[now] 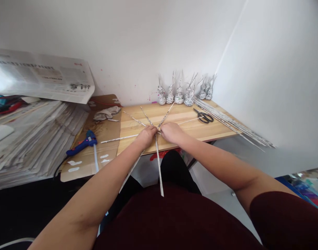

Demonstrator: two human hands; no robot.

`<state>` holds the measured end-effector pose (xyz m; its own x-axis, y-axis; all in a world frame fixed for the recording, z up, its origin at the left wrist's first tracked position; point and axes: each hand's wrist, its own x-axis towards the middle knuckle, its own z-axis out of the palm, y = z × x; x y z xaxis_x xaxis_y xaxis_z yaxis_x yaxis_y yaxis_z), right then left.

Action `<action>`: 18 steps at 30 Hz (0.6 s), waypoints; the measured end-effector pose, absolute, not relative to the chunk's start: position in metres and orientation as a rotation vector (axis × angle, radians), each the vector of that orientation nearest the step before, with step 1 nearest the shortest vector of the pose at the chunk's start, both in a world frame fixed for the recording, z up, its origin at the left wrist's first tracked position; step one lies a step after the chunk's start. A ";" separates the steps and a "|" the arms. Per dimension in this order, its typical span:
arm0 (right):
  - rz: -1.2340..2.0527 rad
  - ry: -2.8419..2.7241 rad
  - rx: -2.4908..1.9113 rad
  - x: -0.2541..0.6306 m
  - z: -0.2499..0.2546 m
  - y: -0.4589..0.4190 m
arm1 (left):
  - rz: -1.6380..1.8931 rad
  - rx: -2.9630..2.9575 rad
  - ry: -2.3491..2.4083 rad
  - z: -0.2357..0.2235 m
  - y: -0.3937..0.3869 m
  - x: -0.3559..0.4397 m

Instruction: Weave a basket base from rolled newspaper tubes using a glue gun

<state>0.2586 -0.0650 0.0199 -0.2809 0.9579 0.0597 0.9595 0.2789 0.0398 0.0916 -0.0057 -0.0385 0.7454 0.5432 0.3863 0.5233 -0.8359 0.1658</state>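
Note:
Several thin rolled newspaper sticks (159,163) fan out like spokes from a crossing point at the near edge of the wooden table (138,118). My left hand (147,134) is closed on the sticks at that crossing, its fingertips meeting those of the other hand. From the right, my right hand (170,132) is curled with fingers pinched on the same sticks. One stick points down toward my lap, others reach back and left over the tabletop. The crossing itself is mostly hidden by my fingers.
Small woven newspaper figures (179,95) line the wall at the back. Black-handled scissors (205,117) and a bundle of paper sticks (226,119) lie at right. To the left are a blue glue gun (83,143) on cardboard (106,133), a glove (107,113) and stacked newspapers (44,146).

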 end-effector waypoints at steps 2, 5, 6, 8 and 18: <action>-0.095 -2.481 -1.870 0.258 0.019 -0.061 | 0.680 2.862 0.896 -0.040 -0.004 0.092; -0.054 -2.464 -1.851 0.258 0.015 -0.059 | 0.679 2.839 0.902 -0.041 -0.002 0.093; -0.035 -2.467 -1.835 0.258 0.013 -0.059 | 0.675 2.836 0.901 -0.041 -0.002 0.093; -0.004 -2.468 -1.802 0.259 0.009 -0.061 | 0.663 2.831 0.907 -0.039 -0.002 0.094; -0.002 -2.342 -1.895 0.254 0.008 -0.067 | 0.390 2.767 1.176 -0.013 -0.012 0.110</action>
